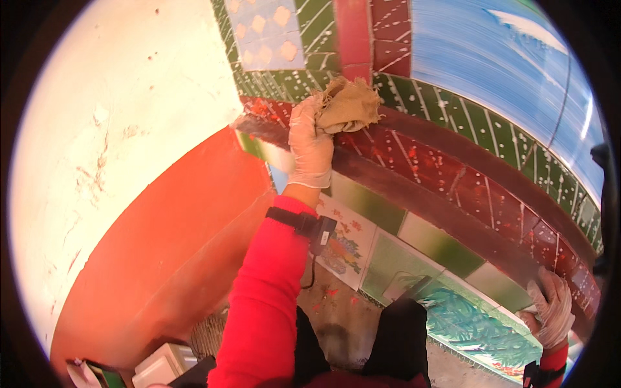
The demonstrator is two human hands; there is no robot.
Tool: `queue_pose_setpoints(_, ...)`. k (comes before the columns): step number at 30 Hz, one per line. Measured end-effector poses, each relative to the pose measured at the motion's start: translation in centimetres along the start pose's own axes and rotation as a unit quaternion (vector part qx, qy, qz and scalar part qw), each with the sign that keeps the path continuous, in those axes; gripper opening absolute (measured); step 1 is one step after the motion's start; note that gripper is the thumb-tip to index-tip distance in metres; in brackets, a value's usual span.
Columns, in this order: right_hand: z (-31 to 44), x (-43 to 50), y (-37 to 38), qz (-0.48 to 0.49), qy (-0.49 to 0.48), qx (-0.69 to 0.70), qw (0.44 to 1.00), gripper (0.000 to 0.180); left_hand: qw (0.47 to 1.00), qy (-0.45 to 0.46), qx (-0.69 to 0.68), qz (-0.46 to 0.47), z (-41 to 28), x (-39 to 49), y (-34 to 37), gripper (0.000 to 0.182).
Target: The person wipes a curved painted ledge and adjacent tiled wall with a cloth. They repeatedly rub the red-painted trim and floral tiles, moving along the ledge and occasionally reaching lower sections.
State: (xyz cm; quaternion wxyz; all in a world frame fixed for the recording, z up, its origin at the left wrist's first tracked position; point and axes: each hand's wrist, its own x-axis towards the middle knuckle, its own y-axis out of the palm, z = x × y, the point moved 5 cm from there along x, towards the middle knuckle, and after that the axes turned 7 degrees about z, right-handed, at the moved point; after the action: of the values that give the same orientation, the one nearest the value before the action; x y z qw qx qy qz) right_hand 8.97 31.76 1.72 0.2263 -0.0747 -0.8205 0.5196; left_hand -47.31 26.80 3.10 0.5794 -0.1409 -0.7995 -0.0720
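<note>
My left hand [310, 145], in a thin translucent glove, grips a folded brown cloth [350, 107] with frayed edges. The cloth lies against dark red tiles [427, 162] and the green, white-streaked tile border [461, 116] beside them. My right hand [553, 305], gloved as well, is at the far right on the dark brown edge strip [407, 194] of the tiled ledge. Its fingers are slightly apart and bent over the strip, and I see nothing held in it. White streaks and dots mark the red and green tiles.
To the left, a pale wall [121, 97] has an orange-red painted lower band [194, 194]. Below the ledge are pictured tiles [465, 320] and a bare floor [339, 310]. Near the bottom left stands a cream box-like object [162, 366]. A blue glossy panel [485, 63] spans the upper right.
</note>
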Motion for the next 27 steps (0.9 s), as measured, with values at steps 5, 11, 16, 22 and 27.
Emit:
queue_pose_setpoints(5, -0.1, -0.2, 0.1, 0.0, 0.007, 0.013, 1.0, 0.086, 0.972, -0.196, 0.092, 0.094, 3.4, -1.4, -2.9, 0.034)
queue_pose_setpoints(11, -0.7, -0.9, 0.7, 0.032, 0.003, -0.007, 0.999, 0.084, 0.956, -0.109, 0.201, 0.182, 5.3, -0.5, -4.6, 0.034)
queue_pose_setpoints(16, -1.4, -1.7, 1.4, 0.065, 0.006, 0.01, 0.998, 0.082, 0.891, -0.235, 0.34, 0.189, 10.5, 0.9, -6.6, 0.033)
queue_pose_setpoints(22, -0.8, 0.1, 0.0, 0.058, -0.052, -0.018, 0.997, 0.066, 0.811, -0.291, 0.468, 0.197, 18.7, 3.9, -9.3, 0.038)
queue_pose_setpoints(27, 0.3, 1.9, -1.1, 0.034, -0.082, -0.03, 0.996, 0.056, 0.856, -0.355, 0.356, 0.124, 24.0, 6.2, -10.9, 0.044)
